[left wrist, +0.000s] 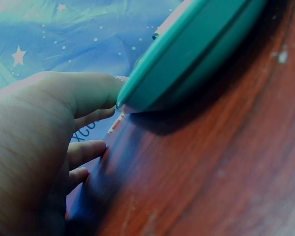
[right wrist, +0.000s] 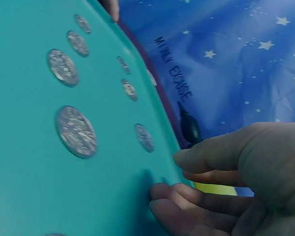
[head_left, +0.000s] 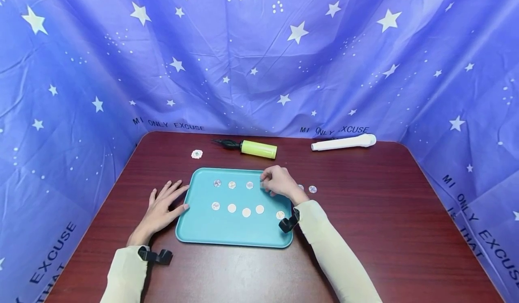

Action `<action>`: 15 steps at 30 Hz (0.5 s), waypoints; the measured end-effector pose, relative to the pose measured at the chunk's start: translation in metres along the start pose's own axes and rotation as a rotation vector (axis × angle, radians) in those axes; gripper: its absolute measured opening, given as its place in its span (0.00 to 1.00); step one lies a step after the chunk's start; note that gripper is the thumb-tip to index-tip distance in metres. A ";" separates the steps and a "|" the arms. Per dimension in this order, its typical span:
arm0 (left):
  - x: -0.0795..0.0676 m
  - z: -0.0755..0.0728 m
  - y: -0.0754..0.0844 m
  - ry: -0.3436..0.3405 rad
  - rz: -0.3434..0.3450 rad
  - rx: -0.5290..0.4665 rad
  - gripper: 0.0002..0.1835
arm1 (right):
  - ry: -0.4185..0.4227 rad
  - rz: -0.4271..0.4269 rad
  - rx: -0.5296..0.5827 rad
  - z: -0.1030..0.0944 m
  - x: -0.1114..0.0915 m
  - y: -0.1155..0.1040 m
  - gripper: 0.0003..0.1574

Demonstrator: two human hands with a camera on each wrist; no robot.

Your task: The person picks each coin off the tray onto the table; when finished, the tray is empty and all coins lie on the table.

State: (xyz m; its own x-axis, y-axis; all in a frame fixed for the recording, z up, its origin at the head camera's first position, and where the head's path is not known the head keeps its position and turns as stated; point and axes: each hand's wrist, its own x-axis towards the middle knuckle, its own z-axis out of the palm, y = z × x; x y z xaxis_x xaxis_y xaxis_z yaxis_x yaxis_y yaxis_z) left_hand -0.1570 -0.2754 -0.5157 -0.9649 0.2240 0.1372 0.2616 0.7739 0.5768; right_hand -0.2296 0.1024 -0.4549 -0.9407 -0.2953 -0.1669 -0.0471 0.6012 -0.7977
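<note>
A turquoise tray point(head_left: 235, 237) lies on the table with two rows of small round discs on it, some patterned, some plain pale. My left hand point(head_left: 162, 208) lies spread at the tray's left side; its thumb and forefinger touch the rim point(left wrist: 132, 91). Over the tray's upper right is my right hand point(head_left: 279, 181), fingers bent, just right of the patterned disc point(head_left: 249, 185) in the far row. In the right wrist view its thumb point(right wrist: 189, 160) and forefinger tips come close together; I cannot tell whether a disc is between them.
Two more discs point(head_left: 312, 189) lie right of the tray, one partly behind the right wrist. Along the back are a small white scalloped piece point(head_left: 197, 154), a yellow-and-black hand pump point(head_left: 258, 149) and a white stick with a rounded end point(head_left: 342, 143). A blue star-printed curtain point(head_left: 227, 59) surrounds the table.
</note>
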 end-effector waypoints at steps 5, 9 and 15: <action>0.001 0.000 0.001 -0.005 0.001 -0.002 0.33 | 0.006 -0.009 -0.061 0.009 0.005 -0.004 0.10; 0.000 0.001 0.001 0.001 0.001 0.004 0.33 | -0.003 -0.031 -0.127 0.017 0.010 -0.009 0.14; 0.000 0.000 0.001 0.002 0.006 0.007 0.33 | -0.017 -0.046 -0.218 0.025 0.014 -0.017 0.21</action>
State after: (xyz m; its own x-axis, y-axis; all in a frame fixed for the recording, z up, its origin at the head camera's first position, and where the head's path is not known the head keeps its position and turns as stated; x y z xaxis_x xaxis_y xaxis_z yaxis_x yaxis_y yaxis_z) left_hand -0.1568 -0.2747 -0.5154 -0.9633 0.2277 0.1420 0.2677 0.7764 0.5706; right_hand -0.2331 0.0693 -0.4585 -0.9304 -0.3371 -0.1443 -0.1630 0.7327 -0.6607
